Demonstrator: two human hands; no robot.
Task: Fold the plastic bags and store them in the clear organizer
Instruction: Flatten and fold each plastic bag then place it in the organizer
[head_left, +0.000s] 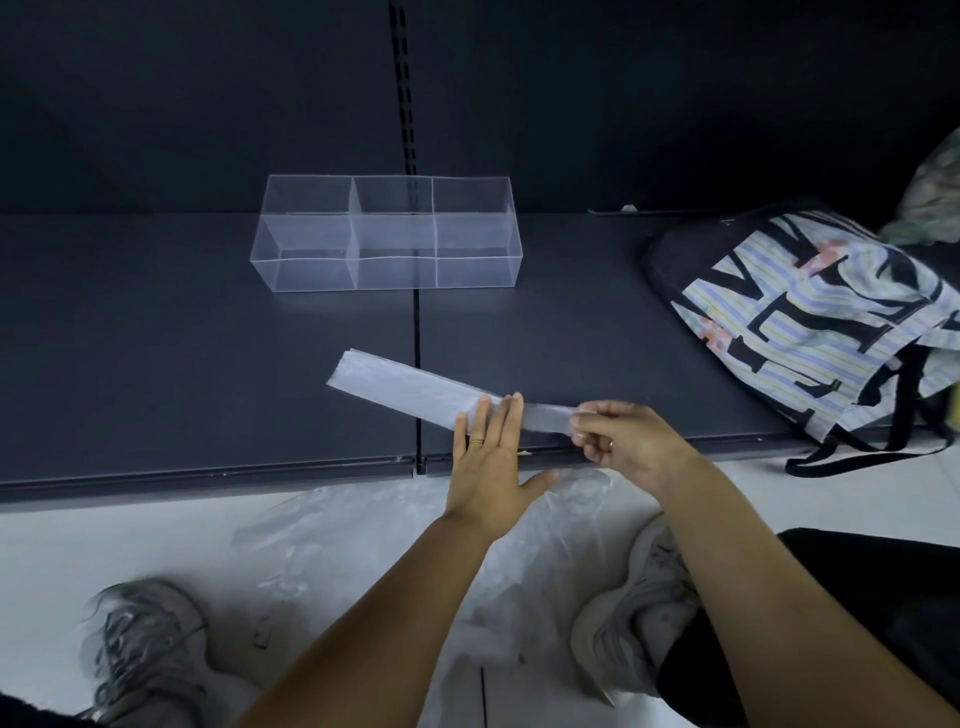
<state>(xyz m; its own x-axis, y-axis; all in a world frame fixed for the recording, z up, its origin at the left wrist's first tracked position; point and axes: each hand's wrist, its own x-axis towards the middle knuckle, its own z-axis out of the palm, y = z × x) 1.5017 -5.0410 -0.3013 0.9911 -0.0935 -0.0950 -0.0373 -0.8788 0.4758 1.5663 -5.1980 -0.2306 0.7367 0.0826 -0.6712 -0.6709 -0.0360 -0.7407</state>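
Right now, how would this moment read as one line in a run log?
step: folding | bag strip: on shelf | left hand: pressing strip | right hand: pinching strip end | organizer: no bags inside

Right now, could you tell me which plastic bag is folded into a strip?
The plastic bag on the dark shelf, under the left hand and pinched by the right hand; the loose bags lie crumpled on the floor.

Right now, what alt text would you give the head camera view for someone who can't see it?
A person's left hand presses flat on a plastic bag folded into a long strip on a dark shelf, while the right hand pinches its near end. A clear organizer stands behind; a patterned tote bag lies to the right.
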